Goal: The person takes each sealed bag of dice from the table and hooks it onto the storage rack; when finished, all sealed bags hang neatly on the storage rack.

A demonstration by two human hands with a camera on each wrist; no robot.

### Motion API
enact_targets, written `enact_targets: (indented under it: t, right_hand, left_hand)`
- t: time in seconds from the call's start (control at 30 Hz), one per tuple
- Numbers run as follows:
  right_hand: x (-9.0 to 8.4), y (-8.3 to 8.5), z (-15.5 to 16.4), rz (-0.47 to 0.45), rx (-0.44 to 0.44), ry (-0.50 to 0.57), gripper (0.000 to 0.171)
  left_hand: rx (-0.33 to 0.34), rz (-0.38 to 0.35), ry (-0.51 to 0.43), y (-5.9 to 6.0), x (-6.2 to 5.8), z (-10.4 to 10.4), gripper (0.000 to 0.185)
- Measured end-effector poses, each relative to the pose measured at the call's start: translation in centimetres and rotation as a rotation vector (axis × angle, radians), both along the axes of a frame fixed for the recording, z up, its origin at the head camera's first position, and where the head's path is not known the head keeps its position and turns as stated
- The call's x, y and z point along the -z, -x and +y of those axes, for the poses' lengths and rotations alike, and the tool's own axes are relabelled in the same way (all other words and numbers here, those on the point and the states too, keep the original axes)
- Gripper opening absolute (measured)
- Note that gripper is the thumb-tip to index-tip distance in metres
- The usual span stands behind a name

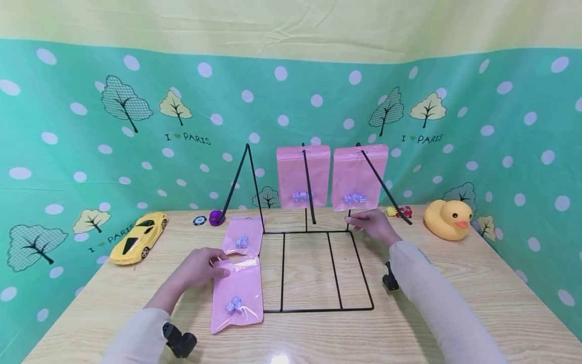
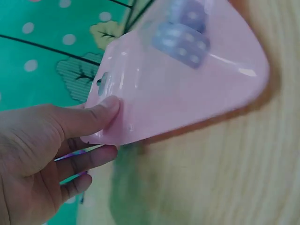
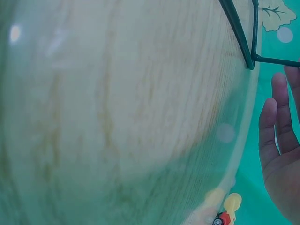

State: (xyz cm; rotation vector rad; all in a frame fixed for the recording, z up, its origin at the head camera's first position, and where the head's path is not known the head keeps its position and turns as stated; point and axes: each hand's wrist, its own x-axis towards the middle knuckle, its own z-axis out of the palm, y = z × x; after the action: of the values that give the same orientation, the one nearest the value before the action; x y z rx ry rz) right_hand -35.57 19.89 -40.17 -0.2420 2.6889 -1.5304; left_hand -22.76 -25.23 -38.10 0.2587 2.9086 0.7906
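A pink zip bag (image 1: 237, 293) holding small purple dice (image 1: 234, 305) lies on the wooden table, left of a black wire rack (image 1: 318, 270). My left hand (image 1: 217, 267) pinches its top edge. In the left wrist view the thumb (image 2: 101, 112) presses on top of that pink bag (image 2: 187, 79) with fingers underneath. A second pink bag (image 1: 243, 235) lies just behind it. Two more pink bags (image 1: 303, 176) (image 1: 359, 177) hang on the rack's pegs. My right hand (image 1: 352, 220) hovers by the rack's back right corner, below the right hanging bag, fingers (image 3: 269, 117) straight and holding nothing.
A yellow toy car (image 1: 138, 237) sits at the left, a rubber duck (image 1: 447, 218) at the right, a small red toy car (image 1: 402, 211) beside it. A purple object (image 1: 214, 218) and a round chip (image 1: 199, 220) lie behind. Teal dotted backdrop walls close three sides.
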Motion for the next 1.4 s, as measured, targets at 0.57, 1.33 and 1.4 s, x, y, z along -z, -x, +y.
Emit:
enact_targets:
  t: [0.57,1.33,1.4]
  right_hand:
    - [0.1,-0.3,-0.2,-0.008,0.011,0.018,0.037]
    - [0.2,-0.2,-0.1,0.011,-0.001,0.012,0.04]
    - [0.3,-0.1,0.0,0.015,0.0,0.002,0.04]
  left_hand:
    - [0.096,0.009,-0.336,-2.3,-5.9,-2.0,0.024]
    - [0.287,0.421,-0.621,-8.3,-12.8,1.3,0.022]
    - [0.322,0.448,-0.656,-8.5,-13.0,1.5,0.024]
